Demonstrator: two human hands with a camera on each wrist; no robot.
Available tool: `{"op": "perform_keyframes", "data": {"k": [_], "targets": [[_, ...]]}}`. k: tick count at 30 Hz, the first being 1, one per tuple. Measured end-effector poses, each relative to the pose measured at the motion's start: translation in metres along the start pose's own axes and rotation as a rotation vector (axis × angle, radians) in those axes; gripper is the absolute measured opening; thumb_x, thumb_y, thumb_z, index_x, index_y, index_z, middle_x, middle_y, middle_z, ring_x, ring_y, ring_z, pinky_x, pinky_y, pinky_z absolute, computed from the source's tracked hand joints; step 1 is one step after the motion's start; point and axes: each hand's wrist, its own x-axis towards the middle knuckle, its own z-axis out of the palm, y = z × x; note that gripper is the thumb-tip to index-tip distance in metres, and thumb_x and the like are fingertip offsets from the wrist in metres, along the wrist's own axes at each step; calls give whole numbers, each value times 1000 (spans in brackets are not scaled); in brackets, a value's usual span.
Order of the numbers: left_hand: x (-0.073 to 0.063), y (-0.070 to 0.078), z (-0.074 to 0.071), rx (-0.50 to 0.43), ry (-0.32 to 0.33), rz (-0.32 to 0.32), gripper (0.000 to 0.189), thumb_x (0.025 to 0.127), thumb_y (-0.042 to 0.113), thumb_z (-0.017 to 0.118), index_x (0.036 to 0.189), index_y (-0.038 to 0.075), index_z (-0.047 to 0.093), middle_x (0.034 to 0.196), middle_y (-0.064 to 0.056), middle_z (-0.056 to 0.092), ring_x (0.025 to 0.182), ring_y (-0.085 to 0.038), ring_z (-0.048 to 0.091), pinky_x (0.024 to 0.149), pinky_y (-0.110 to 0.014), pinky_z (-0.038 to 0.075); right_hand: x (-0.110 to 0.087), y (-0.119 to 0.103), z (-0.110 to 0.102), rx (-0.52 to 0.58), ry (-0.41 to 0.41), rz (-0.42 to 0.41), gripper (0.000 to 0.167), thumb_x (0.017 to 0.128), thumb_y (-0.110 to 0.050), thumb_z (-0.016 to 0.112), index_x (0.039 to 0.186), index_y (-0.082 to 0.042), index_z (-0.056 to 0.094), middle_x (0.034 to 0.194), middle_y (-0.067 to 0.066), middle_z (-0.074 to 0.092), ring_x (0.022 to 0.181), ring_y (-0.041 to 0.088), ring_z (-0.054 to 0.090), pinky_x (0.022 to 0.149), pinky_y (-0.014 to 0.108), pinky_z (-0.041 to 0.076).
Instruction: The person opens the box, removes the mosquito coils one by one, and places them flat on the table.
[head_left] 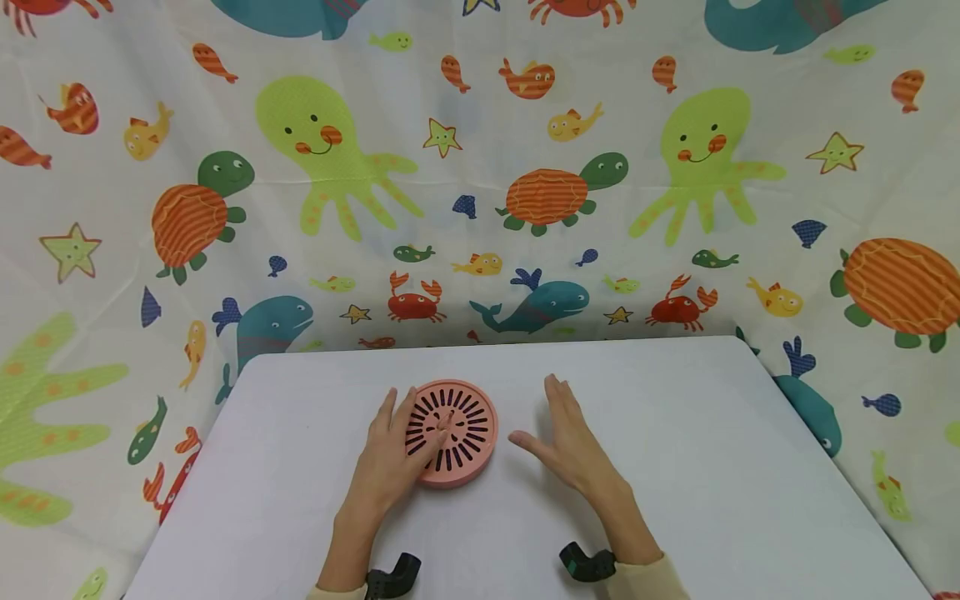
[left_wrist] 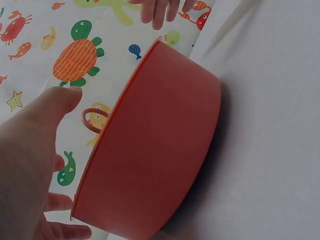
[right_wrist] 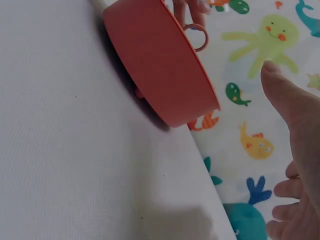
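A round pink box with a slotted lid (head_left: 471,425), like a mosquito coil holder, lies on the white table. A small ring (right_wrist: 206,38) stands up from the lid's middle. My left hand (head_left: 390,458) is at the box's left side, with its thumb over the lid near the ring and its fingers stretched along the far left rim. Whether the fingertips touch the box I cannot tell. To the right of the box, apart from it, my right hand (head_left: 573,450) has its fingers straight, the thumb pointing toward the box, and holds nothing.
The white table (head_left: 712,467) reaches back to a hanging cloth (head_left: 480,83) printed with sea animals, which also falls along both sides. Black wrist devices sit on the left (head_left: 393,577) and right (head_left: 588,564) wrists, below light sleeves.
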Motion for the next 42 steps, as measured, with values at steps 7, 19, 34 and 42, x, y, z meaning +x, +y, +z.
{"op": "perform_keyframes", "data": {"k": [7,19,34,42], "targets": [[1,1,1,-13,-6,2,90,89,70,57,160,26,25,167,-15,19,147,-46,32,111,-66,42,0,-2,6,38,-2,-19,117,79,-74,66,162,-10,12,169,12,17,156,33,18,124,57,26],[-1,4,1,-42,13,21,84,90,63,61,158,24,31,164,-15,26,146,-43,37,112,-63,43,1,-12,24,82,-79,-62,120,75,-70,74,162,-10,16,169,9,18,156,32,20,125,55,28],[-2,7,1,-5,60,57,81,89,57,66,155,20,38,160,-15,33,141,-41,42,107,-61,48,-1,-15,45,77,-174,-96,129,70,-77,71,162,-12,9,170,7,14,157,26,17,127,48,24],[0,5,4,26,95,98,72,90,50,70,150,19,47,157,-16,38,142,-41,41,109,-62,47,-2,-14,53,93,-178,-118,129,69,-76,73,162,-11,11,169,9,17,156,27,20,126,47,27]]}}
